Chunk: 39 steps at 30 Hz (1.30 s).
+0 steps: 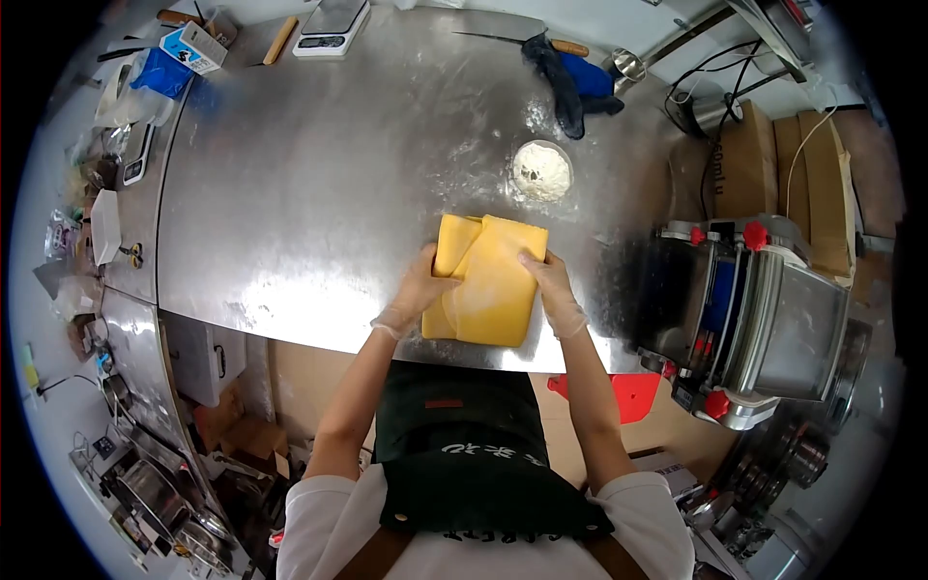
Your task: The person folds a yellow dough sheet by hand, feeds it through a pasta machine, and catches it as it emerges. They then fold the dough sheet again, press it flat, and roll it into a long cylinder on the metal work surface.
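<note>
A slab of yellow dough (493, 290), folded over on itself and dusted with flour, is at the front edge of the steel table. My left hand (425, 285), in a clear glove, grips its left side with the thumb on top. On the opposite side my right hand (553, 288), gloved too, holds the edge, its thumb pressing the upper face. The fingers under the dough are hidden. Beyond the dough, a bowl of white flour (542, 171) stands on the table, with loose flour scattered round it.
The steel table (290, 174) carries a white scale (332, 27) at the back. A dark blue cloth (570, 82), a knife (493, 38) and a metal cup (628, 66) lie back right. A rolling machine with red knobs (755, 235) stands at the right. Scissors (133, 254) lie left.
</note>
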Tool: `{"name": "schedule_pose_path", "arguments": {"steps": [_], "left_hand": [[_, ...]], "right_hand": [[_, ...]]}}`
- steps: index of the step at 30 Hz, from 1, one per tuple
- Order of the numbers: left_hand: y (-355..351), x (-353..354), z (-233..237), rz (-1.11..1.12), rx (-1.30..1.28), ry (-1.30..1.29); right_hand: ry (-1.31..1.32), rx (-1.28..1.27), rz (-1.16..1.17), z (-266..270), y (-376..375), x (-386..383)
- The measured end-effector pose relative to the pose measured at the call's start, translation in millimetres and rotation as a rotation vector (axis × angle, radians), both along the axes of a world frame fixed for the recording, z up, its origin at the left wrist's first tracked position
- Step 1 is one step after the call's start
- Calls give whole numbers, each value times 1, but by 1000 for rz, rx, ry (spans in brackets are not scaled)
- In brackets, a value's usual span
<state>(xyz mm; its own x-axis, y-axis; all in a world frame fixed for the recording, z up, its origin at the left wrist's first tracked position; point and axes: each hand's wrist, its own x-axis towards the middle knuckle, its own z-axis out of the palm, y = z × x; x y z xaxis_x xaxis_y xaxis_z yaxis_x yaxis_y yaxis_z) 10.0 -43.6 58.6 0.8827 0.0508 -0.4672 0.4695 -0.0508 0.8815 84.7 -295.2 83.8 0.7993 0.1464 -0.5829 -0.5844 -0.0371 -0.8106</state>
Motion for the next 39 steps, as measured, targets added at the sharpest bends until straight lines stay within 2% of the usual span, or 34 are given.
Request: {"name": "schedule_pose_path", "arguments": {"steps": [2, 5, 9, 11, 12, 13, 15, 17, 19, 21, 23, 24, 25, 27, 29, 31, 32, 33, 36, 39], "left_hand": [[-5, -14, 3, 31, -121, -53], [-5, -15, 54, -48, -64, -41], [1, -9, 94, -114, -76, -221], [8, 16, 121, -187, -51, -406], [16, 29, 112, -297, 158, -676], [21, 35, 107, -366, 249, -778], [27, 47, 104, -500, 437, -983], [37, 42, 55, -660, 579, -1123], [43, 24, 16, -850, 756, -1207], [40, 6, -7, -957, 974, -1123], [39, -9, 7, -854, 864, -949], [27, -14, 14, -716, 779, -920], [6, -18, 14, -684, 849, -900], [-46, -19, 11, -604, 995, -869], [-96, -19, 15, -708, 1022, -712], [-112, -19, 12, -772, 1053, -621], [-113, -17, 8, -783, 1081, -615], [-113, -21, 6, -804, 1105, -607], [-112, -17, 7, -797, 1108, -600], [-109, -20, 6, -772, 965, -606]], "right_hand": [[-5, 60, 124, 14, -9, -10], [-88, 127, 132, 48, -11, -30], [-140, -79, 258, 127, -22, -32], [-518, -170, 386, 133, -29, -32], [-742, -174, 433, 126, -30, -29], [-967, -176, 476, 118, -31, -26], [-1150, -244, 588, 94, -35, -30], [-1299, -339, 694, 44, -44, -41], [-1291, -343, 853, 8, -52, -58], [-1215, -571, 999, -2, -53, -82], [-1069, -536, 937, -2, -54, -79], [-990, -517, 905, 3, -53, -80], [-968, -400, 772, 5, -52, -69], [-1031, -672, 591, 8, -37, -25], [-1075, -756, 396, 30, -12, 39], [-1102, -836, 425, 29, 0, 96], [-1052, -773, 445, 20, 6, 120], [-991, -710, 461, 9, 10, 133], [-718, -744, 619, -8, 31, 158], [-731, -618, 421, -12, 29, 150]]}}
